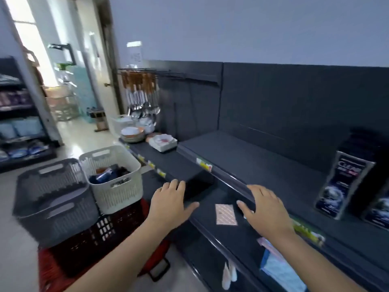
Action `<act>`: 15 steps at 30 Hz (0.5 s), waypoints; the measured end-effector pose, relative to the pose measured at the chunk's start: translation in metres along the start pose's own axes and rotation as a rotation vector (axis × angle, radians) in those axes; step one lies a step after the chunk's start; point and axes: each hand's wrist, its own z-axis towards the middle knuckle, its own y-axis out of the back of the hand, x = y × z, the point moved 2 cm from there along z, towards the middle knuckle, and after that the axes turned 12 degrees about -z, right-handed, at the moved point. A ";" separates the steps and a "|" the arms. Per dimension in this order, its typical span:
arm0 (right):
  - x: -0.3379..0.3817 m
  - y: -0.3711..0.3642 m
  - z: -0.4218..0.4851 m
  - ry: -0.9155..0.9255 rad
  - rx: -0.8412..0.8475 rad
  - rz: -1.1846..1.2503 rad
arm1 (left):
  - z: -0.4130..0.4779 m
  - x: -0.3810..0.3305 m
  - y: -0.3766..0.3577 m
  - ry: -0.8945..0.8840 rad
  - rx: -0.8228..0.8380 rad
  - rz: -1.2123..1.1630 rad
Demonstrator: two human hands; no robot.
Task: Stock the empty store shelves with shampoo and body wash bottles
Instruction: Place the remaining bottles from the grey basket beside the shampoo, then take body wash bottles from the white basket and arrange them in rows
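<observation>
Your left hand [170, 204] is held palm down over the lower shelf [207, 209], its fingers [174, 185] straight and loosely spread, thumb out to the right, holding nothing. Your right hand [266, 209] is also palm down, fingers spread and thumb pointing left, over the front edge of the upper shelf [263, 161]; it holds nothing either. You cannot tell whether either hand touches the shelving. A pink patterned card [226, 214] lies flat on the lower shelf between your hands.

A dark bottle [345, 186] stands upright on the upper shelf to the right, well apart from your right hand. A second bottle [379, 209] stands just beside it, cut off by the frame edge.

To your left, a white basket [117, 199] holding dark and blue packs sits beside a grey basket [56, 218], both on a red crate [109, 230] on the floor.
</observation>
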 end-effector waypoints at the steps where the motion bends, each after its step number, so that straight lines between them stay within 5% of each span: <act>1: 0.024 -0.005 0.011 0.046 0.007 0.024 | -0.003 0.028 0.006 0.053 -0.013 0.008; 8: 0.202 -0.058 0.089 0.229 0.117 0.187 | -0.016 0.221 0.031 0.375 -0.016 0.017; 15: 0.352 -0.116 0.160 0.233 0.279 0.302 | -0.001 0.371 0.036 0.505 0.012 -0.023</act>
